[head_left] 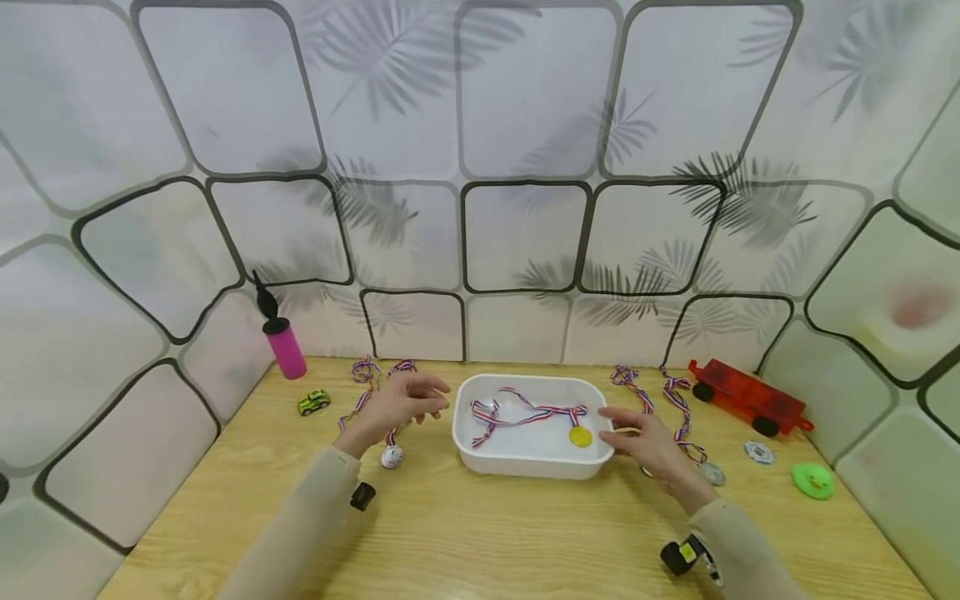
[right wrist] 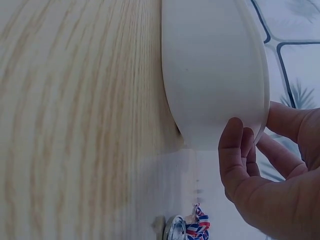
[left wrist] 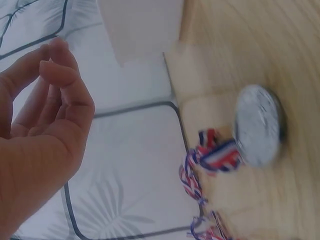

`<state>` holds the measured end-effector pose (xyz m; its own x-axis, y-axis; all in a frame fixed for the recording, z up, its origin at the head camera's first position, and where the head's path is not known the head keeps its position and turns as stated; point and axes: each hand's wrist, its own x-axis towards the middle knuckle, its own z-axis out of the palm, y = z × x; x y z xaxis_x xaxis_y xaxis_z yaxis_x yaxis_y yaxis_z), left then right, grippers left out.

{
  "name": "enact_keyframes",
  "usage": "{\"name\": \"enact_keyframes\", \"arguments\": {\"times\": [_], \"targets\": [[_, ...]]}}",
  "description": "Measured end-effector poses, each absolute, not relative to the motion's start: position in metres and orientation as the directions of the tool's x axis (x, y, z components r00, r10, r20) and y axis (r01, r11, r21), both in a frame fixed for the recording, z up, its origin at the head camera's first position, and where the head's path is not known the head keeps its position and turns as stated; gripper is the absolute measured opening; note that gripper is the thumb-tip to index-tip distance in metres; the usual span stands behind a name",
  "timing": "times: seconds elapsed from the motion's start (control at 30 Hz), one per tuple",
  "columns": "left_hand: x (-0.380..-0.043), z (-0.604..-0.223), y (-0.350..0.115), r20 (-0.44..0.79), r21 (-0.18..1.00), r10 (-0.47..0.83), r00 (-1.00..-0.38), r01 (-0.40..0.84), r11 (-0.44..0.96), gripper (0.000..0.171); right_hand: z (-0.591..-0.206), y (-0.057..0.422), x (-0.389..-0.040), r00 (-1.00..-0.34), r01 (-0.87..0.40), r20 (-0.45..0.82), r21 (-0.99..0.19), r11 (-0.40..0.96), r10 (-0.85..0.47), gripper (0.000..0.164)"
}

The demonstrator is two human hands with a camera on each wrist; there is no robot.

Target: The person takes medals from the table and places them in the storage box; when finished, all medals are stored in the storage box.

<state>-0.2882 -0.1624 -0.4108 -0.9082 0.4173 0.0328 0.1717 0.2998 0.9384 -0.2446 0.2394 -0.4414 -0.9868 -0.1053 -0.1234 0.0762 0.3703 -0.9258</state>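
A white plastic basin (head_left: 532, 467) stands in the middle of the table. In it lie a gold medal (head_left: 581, 436) and its red-white-blue ribbon (head_left: 536, 414). My left hand (head_left: 397, 406) hovers left of the basin, fingers loosely bent, with nothing in it. Below that hand rests a silver medal (left wrist: 258, 125) on a knotted ribbon (left wrist: 217, 156). At the basin's right end is my right hand (right wrist: 280, 185), its fingertips at the rim and outer wall, apart from one another. Another silver medal (head_left: 712, 473) lies right of this hand; one more is mostly hidden beneath it.
Toward the left back are a pink pump (head_left: 287, 350) with a black top and a green toy car (head_left: 314, 402). On the right stand a red toy trailer (head_left: 750, 396), a poker chip (head_left: 760, 452) and a green duck-faced toy (head_left: 813, 481). A patterned curtain (head_left: 525, 233) borders the table.
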Motion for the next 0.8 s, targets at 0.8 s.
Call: {"name": "enact_keyframes", "arguments": {"times": [0.8], "targets": [[-0.276, -0.431, -0.231, -0.052, 0.851, 0.511, -0.858, 0.23, 0.472, 0.027, -0.442, 0.239, -0.245, -0.988, 0.102, -0.139, -0.913, 0.396, -0.066, 0.051]]}}
